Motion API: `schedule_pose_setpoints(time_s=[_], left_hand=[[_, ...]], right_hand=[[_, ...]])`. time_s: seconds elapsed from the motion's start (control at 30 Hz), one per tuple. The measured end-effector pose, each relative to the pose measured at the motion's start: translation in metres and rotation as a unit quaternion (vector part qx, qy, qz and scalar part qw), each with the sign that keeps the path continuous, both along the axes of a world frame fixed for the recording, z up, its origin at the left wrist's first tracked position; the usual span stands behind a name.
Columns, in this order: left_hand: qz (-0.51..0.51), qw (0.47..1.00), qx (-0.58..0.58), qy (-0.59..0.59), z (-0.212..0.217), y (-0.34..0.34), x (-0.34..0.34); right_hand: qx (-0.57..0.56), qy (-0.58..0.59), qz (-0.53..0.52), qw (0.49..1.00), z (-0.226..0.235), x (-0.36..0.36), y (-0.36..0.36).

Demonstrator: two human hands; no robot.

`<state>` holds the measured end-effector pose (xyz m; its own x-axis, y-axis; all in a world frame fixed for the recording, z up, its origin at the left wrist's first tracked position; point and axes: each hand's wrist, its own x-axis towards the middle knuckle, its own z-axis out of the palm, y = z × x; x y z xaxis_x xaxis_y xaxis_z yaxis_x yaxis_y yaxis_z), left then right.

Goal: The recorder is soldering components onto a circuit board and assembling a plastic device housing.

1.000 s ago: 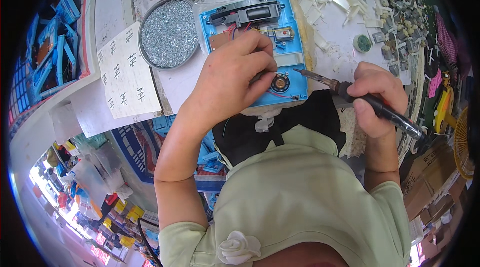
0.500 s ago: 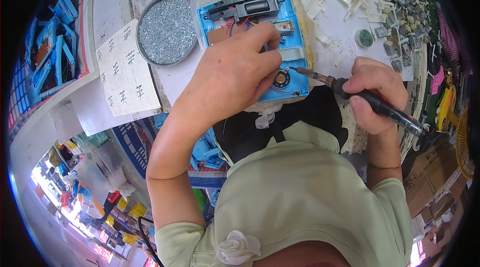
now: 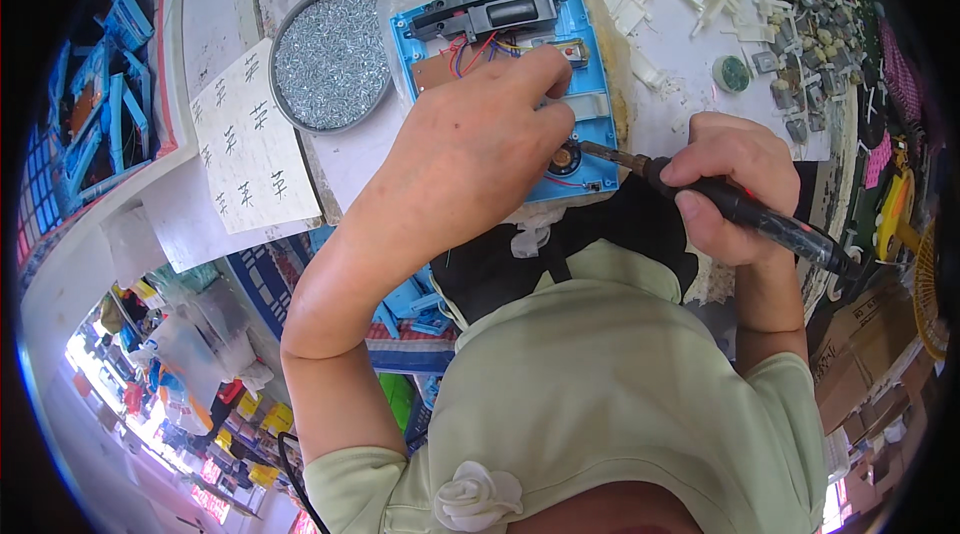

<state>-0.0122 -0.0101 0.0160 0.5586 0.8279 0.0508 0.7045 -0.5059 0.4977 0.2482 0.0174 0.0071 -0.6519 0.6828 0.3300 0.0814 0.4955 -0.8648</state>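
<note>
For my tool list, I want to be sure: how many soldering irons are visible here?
1: the soldering iron in the right hand, its tip over the blue casing. Others may be hidden from view.

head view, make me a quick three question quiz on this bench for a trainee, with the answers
1. Which hand holds the soldering iron?
2. True or false: the round dish of small metal parts stands to the left of the blue case.
3. Multiple choice: the left hand reaches over which thing?
A) the sheet of paper
B) the round dish
C) the blue case

Key:
1. The right hand.
2. True.
3. C.
</note>
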Motion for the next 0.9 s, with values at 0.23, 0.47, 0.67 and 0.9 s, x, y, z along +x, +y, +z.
schedule_pose_setpoints(time_s=[0.23,0.47,0.67,0.9], left_hand=[[0.000,1.000,0.002,0.001,-0.001,0.000,-0.001],[0.001,1.000,0.005,-0.003,-0.001,-0.001,-0.001],[0.003,1.000,0.005,-0.007,-0.001,-0.002,-0.001],[0.003,1.000,0.009,-0.001,0.000,-0.002,0.000]], right_hand=[[-0.009,-0.015,-0.010,1.000,0.004,-0.003,-0.002],[-0.023,-0.019,-0.025,0.999,0.012,-0.002,-0.004],[-0.071,0.063,-0.073,0.993,0.012,0.026,-0.011],[-0.106,0.093,-0.176,0.974,0.010,0.062,-0.019]])
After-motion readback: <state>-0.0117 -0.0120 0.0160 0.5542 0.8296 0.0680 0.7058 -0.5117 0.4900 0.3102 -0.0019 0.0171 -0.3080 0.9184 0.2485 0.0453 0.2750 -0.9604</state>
